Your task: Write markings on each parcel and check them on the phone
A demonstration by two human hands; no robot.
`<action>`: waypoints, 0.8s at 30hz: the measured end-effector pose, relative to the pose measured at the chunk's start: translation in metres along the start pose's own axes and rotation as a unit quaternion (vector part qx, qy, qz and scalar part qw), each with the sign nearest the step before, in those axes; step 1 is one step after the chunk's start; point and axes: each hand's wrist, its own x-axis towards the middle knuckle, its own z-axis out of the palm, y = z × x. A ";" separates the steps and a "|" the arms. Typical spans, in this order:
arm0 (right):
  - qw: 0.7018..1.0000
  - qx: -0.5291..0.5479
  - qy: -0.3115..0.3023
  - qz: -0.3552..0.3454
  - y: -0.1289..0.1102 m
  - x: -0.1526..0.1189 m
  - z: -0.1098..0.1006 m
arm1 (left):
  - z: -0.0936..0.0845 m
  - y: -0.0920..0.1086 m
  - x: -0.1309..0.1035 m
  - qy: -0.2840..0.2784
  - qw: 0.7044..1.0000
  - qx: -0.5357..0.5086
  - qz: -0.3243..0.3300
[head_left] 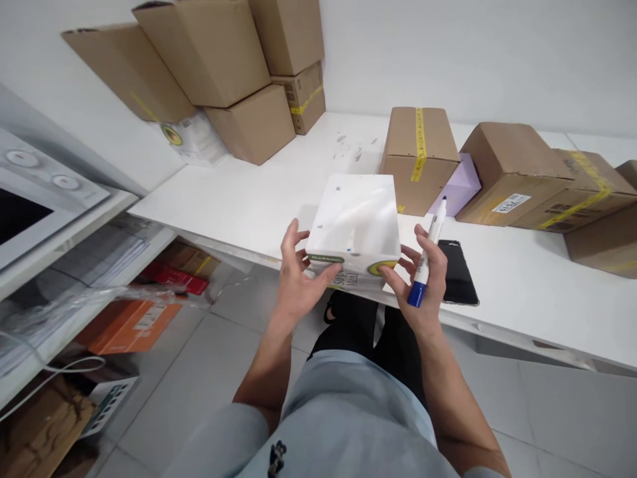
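Note:
A white printed box [355, 212] is at the front edge of the white table, with a green label strip and a yellow oval on the side facing me. My left hand [303, 275] grips its left front corner, the thumb across the printed face and the fingers along the side. At the right front corner, my right hand [423, 275] steadies the box with thumb and fingertips. That same hand also holds a white marker [432, 249], tilted, dark tip up and blue end down. Whether the box bottom rests fully on the table is hidden.
Right of my hand lies a black phone [458, 272]. Behind it stand a taped carton [421, 136], a purple box [458, 186] and more cartons [512, 166]. Cardboard boxes [204, 53] are stacked at the back left. A shelf with a microwave [44, 179] stands at left.

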 end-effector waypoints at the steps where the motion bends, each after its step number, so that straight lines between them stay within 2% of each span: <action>1: 0.999 -0.019 -0.025 -0.007 0.000 0.004 -0.003 | -0.003 0.002 0.001 -0.027 0.999 0.025 0.008; 4: 0.990 -0.089 -0.104 -0.031 -0.004 0.013 -0.009 | -0.010 0.010 0.005 -0.099 0.990 0.102 0.013; 6: 0.980 -0.138 -0.135 -0.054 -0.008 0.016 -0.011 | -0.011 0.014 0.007 -0.110 0.987 0.120 0.011; 9: 0.970 -0.184 -0.138 -0.075 -0.012 0.019 -0.010 | -0.007 0.015 0.009 -0.090 0.988 0.126 0.023; 13: 0.969 -0.188 -0.124 -0.099 -0.012 0.020 -0.008 | -0.003 0.012 0.007 -0.054 0.988 0.140 0.040; 19: 0.969 -0.185 -0.138 -0.087 -0.010 0.018 -0.006 | -0.003 0.012 0.005 -0.088 0.985 0.140 0.040; 24: 0.970 -0.183 -0.123 -0.101 -0.009 0.018 -0.006 | 0.001 0.009 0.005 -0.036 0.986 0.149 0.065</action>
